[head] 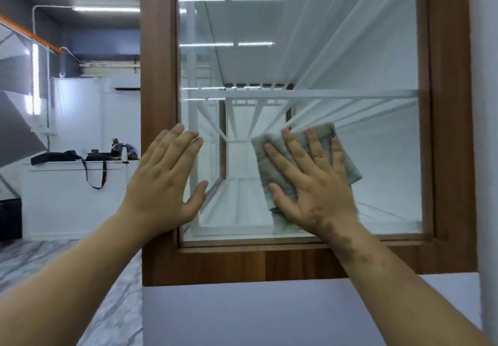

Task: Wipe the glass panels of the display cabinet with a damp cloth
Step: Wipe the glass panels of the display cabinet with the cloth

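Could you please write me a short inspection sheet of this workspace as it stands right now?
Surface: glass panel in a brown wooden frame; ceiling lights reflect in it.
Job's things: grey-green cloth flat against the lower glass.
Clutter: black bag and bottles on a white counter at the back left.
Hands: right hand presses the cloth with spread fingers; left hand lies flat at the frame's left edge, holding nothing.
Cables: a thin white wire along the far wall.
Surroundings: white shelves inside the cabinet; marbled floor.
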Tool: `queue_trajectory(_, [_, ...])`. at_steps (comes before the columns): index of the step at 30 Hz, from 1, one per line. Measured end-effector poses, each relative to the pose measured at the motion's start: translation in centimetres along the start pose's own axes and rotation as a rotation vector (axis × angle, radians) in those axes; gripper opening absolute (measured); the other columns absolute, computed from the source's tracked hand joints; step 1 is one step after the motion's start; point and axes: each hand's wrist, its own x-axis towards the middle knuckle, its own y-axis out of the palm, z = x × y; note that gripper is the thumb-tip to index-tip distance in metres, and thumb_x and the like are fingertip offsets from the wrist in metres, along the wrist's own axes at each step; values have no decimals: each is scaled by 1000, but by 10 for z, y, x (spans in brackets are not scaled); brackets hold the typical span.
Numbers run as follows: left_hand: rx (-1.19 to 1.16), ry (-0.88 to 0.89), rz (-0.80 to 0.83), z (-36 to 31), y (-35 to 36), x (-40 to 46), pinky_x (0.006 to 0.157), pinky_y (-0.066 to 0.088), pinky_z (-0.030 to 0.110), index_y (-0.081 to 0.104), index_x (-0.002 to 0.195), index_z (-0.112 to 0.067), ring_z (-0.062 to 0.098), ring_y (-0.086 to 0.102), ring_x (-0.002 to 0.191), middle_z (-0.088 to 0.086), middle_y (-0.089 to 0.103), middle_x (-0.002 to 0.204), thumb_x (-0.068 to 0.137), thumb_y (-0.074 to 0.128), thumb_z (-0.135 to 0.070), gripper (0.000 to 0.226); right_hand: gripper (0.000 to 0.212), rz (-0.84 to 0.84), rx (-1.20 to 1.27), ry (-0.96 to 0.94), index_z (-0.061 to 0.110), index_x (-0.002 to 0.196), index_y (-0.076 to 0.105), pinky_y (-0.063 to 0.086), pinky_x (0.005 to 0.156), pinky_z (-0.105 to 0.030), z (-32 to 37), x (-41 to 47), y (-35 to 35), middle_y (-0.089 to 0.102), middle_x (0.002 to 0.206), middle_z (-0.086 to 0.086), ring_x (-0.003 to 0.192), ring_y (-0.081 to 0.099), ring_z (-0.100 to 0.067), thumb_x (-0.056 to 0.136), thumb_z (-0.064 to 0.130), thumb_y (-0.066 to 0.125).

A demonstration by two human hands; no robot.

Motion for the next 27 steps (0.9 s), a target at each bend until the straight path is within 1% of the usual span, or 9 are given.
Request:
queue_trajectory(3, [-13, 24, -3, 0, 5, -3, 127, 22, 50, 48, 147, 0, 34, 38, 149, 17, 49, 152, 91, 52, -42, 70, 70, -6, 21, 199, 36, 164, 24, 4, 124, -69, -25, 16, -7, 15, 173, 3, 160, 3, -34, 99, 57, 38])
queue_trajectory(6, [-19, 31, -35, 0, 6, -4, 128, 22, 50, 47, 148, 0, 32, 39, 148, 17, 48, 153, 91, 54, -41, 71, 69, -31, 34, 296, 37, 165, 16, -1, 124, -68, 1, 65, -10, 11, 174, 2, 160, 0, -37, 100, 57, 30])
queue_trajectory(8, [-30, 19, -51, 0, 6, -4, 127, 24, 50, 47, 148, 1, 32, 40, 147, 17, 49, 152, 91, 54, -40, 70, 69, -24, 29, 237, 36, 165, 15, 0, 124, -68, 32, 82, -7, 10, 174, 0, 160, 0, -37, 101, 57, 29])
queue_trajectory(10, [-56, 5, -73, -1, 5, -5, 127, 24, 48, 47, 148, 1, 31, 40, 148, 17, 49, 152, 92, 54, -38, 68, 68, 2, -2, 95, 34, 165, 17, 3, 123, -70, 59, 70, 1, 9, 174, -1, 160, -1, -37, 102, 56, 30])
queue_trajectory(14, [-173, -41, -138, -2, 4, -19, 126, 27, 48, 48, 146, 4, 32, 33, 152, 18, 47, 154, 88, 58, -23, 65, 71, 58, -45, -112, 36, 165, 17, 11, 121, -71, 52, 23, 5, 9, 174, 1, 160, 1, -35, 100, 60, 33])
queue_trajectory(18, [-203, -60, -119, 1, 3, -42, 128, 23, 48, 42, 151, 4, 31, 26, 156, 17, 37, 162, 80, 65, -13, 76, 70, 42, 12, 96, 37, 165, 18, 3, 124, -69, 27, 49, -6, 11, 174, 3, 160, 0, -35, 99, 60, 30])
queue_trajectory(21, [-234, -60, -123, 3, 2, -48, 127, 24, 47, 40, 152, 5, 31, 25, 156, 17, 34, 163, 80, 65, -12, 77, 69, 2, 32, 192, 37, 165, 18, -1, 124, -68, 55, 105, -7, 13, 174, 1, 159, 2, -39, 100, 58, 27])
queue_trajectory(24, [-271, -83, -132, 3, 1, -47, 128, 23, 46, 39, 151, 7, 31, 26, 155, 18, 35, 162, 79, 66, -10, 79, 68, 3, 23, 161, 35, 165, 18, -3, 124, -67, 99, 132, 0, 12, 174, -2, 159, 2, -39, 101, 56, 26])
queue_trajectory(27, [-318, -98, -143, 3, -1, -48, 127, 25, 47, 40, 150, 8, 31, 28, 154, 19, 37, 160, 77, 66, -7, 78, 67, 46, -8, 36, 32, 166, 17, -1, 124, -67, 117, 98, 7, 8, 174, -3, 160, 0, -37, 103, 55, 27])
